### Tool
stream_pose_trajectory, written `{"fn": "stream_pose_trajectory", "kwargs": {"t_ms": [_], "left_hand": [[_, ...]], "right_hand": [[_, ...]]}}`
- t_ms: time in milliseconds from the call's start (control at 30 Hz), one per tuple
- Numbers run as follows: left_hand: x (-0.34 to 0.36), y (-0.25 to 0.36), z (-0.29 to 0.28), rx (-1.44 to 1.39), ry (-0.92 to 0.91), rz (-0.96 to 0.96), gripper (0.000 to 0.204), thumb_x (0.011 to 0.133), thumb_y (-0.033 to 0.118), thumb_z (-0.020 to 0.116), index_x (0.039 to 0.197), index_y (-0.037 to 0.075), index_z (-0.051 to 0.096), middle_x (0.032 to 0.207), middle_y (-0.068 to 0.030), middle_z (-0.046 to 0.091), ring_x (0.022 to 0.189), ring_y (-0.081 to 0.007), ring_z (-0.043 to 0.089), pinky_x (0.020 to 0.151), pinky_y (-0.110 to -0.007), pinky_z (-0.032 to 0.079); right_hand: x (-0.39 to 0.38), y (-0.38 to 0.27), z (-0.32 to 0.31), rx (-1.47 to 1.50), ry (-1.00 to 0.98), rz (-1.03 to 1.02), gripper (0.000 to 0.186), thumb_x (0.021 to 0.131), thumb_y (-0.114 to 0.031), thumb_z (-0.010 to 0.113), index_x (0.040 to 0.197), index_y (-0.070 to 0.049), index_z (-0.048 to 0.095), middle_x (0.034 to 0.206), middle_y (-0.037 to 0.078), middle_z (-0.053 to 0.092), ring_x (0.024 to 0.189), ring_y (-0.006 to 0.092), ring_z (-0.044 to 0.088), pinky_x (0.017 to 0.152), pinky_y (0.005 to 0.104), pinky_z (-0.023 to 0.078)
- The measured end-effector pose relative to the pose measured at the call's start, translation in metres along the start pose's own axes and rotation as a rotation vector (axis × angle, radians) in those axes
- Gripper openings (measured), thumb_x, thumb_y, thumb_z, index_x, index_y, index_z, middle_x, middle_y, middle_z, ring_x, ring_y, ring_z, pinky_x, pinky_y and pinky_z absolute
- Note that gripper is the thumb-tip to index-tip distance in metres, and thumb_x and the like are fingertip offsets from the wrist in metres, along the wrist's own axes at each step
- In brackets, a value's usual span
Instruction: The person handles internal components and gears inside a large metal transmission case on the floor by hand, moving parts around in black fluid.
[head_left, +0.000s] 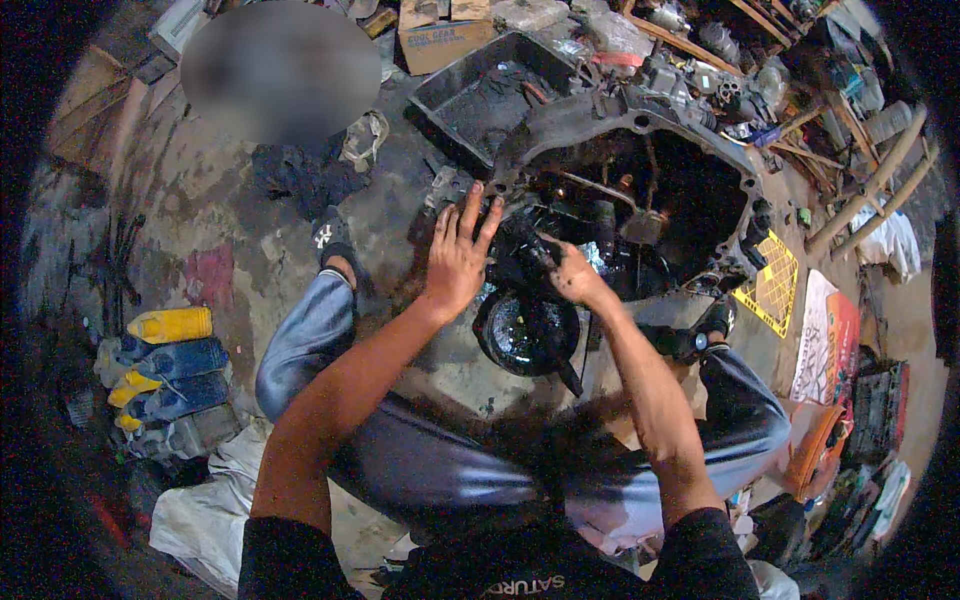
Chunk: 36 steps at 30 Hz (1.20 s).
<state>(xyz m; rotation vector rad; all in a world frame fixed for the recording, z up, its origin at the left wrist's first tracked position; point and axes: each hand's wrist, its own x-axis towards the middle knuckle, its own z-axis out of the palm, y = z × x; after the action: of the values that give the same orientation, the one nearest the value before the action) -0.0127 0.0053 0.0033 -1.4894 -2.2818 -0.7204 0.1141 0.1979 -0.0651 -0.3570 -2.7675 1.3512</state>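
Note:
My left hand (458, 260) lies with straightened fingers against the near-left edge of a large, oil-blackened metal housing (640, 122). My right hand (572, 272) is curled at a dark, greasy part (530, 238) inside that edge; exactly what its fingers grip is hidden. Below both hands sits a round black pan (525, 335) with glistening dark liquid in it. Inside the housing are a metal bar and other dark fittings, hard to make out.
Behind are a black rectangular tray (450, 125), cardboard boxes (440, 40) and cluttered metal parts and wood. At left stand or lie several yellow and blue bottles (170, 325); right are a yellow grate (768, 285) and poles (860, 190). The upper left is blurred.

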Motion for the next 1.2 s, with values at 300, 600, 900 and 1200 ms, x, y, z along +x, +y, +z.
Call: {"fn": "stream_pose_trajectory", "kwargs": {"t_ms": [300, 600, 900, 1200], "left_hand": [[-0.006, -0.006, -0.007, 0.105, -0.083, -0.007, 0.090, 0.067, 0.007, 0.066, 0.142, 0.011, 0.017, 0.147, -0.0179, 0.011, 0.110, -0.0361, 0.045, 0.102, -0.045, 0.031], [-0.005, -0.004, -0.009, 0.022, -0.094, -0.014, 0.086, 0.069, 0.001, 0.059, 0.143, 0.012, 0.016, 0.149, -0.0149, 0.007, 0.119, -0.0356, 0.038, 0.104, -0.046, 0.028], [-0.004, -0.003, -0.010, 0.013, -0.106, -0.026, 0.085, 0.069, 0.002, 0.059, 0.143, 0.013, 0.018, 0.148, -0.0153, 0.010, 0.120, -0.0353, 0.039, 0.104, -0.046, 0.028], [-0.006, -0.008, -0.005, 0.075, -0.090, -0.022, 0.087, 0.068, 0.003, 0.061, 0.143, 0.013, 0.017, 0.149, -0.0150, 0.009, 0.118, -0.0371, 0.041, 0.103, -0.047, 0.029]], "right_hand": [[-0.012, -0.050, 0.009, 0.013, 0.091, 0.212, 0.052, 0.075, 0.004, 0.045, 0.128, 0.003, 0.042, 0.114, 0.020, 0.058, 0.108, 0.0238, 0.055, 0.092, 0.0331, 0.042], [-0.012, -0.035, 0.003, 0.036, 0.004, 0.260, 0.055, 0.080, -0.002, 0.050, 0.133, -0.007, 0.038, 0.116, 0.022, 0.055, 0.106, 0.0330, 0.055, 0.092, 0.0365, 0.042], [-0.023, -0.055, 0.040, -0.023, 0.183, 0.202, 0.057, 0.072, 0.004, 0.050, 0.128, -0.002, 0.043, 0.096, 0.026, 0.061, 0.086, 0.0341, 0.063, 0.077, 0.0388, 0.048], [-0.008, -0.099, 0.085, -0.044, 0.565, 0.073, 0.052, 0.071, 0.005, 0.051, 0.123, 0.005, 0.046, 0.094, 0.025, 0.063, 0.083, 0.0296, 0.064, 0.076, 0.0364, 0.048]]}}
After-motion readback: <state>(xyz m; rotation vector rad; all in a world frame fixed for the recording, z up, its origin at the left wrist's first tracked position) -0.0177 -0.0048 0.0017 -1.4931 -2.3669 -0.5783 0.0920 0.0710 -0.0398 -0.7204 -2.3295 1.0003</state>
